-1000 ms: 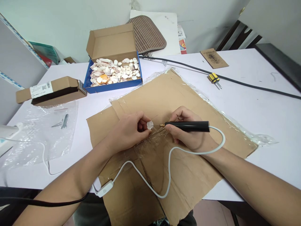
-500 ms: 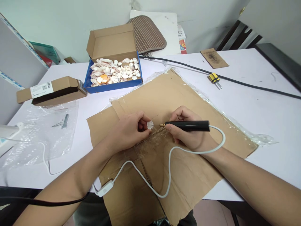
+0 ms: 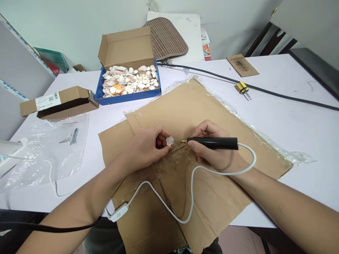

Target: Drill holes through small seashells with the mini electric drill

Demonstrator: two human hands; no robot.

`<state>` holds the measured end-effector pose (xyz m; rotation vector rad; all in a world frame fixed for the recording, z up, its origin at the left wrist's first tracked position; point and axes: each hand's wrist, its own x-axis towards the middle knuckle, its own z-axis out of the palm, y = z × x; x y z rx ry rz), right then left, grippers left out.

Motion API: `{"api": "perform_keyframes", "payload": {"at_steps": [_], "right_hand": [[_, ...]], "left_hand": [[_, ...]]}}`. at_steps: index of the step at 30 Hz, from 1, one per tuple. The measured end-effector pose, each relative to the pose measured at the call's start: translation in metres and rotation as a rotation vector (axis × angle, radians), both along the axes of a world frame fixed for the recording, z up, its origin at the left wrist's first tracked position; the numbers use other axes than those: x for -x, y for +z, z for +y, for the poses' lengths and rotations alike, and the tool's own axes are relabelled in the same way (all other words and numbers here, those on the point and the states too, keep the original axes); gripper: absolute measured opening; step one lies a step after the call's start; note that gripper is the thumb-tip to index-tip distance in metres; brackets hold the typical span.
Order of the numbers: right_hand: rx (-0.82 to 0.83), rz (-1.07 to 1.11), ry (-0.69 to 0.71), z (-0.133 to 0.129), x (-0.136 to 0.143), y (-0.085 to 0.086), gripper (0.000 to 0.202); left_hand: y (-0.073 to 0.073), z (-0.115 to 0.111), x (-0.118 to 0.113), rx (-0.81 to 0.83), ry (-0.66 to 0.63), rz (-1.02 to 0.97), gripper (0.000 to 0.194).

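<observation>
Head: one held shell [image 3: 169, 141], one drill [image 3: 214, 143]

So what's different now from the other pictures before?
Almost nothing: the whole scene slid slightly rightward in the picture, probably the camera moving. Nothing was grabbed or let go. The left hand still pinches the little white shell, the right hand still holds the black tool pointing at it, and the blue box of shells stayed put.

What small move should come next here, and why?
Perhaps the right hand should gently ease the black tool leftward: its thin bit points at the small white piece pinched in the left hand, though whether they touch is too fine to tell.
</observation>
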<state>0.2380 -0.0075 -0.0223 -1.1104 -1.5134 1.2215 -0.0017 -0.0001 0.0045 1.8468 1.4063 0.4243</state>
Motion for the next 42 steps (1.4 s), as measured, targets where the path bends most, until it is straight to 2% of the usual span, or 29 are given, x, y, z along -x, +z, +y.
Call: {"api": "perform_keyframes", "payload": {"at_steps": [10, 42], "right_hand": [[-0.047, 0.021, 0.005, 0.0017, 0.0007, -0.0019, 0.026], [-0.036, -0.001, 0.008, 0.0006, 0.0026, 0.0016, 0.025]], "left_hand": [[-0.0026, 0.0004, 0.0009, -0.013, -0.011, -0.032, 0.018], [-0.0038, 0.0009, 0.0008, -0.018, -0.008, -0.03, 0.02]]}}
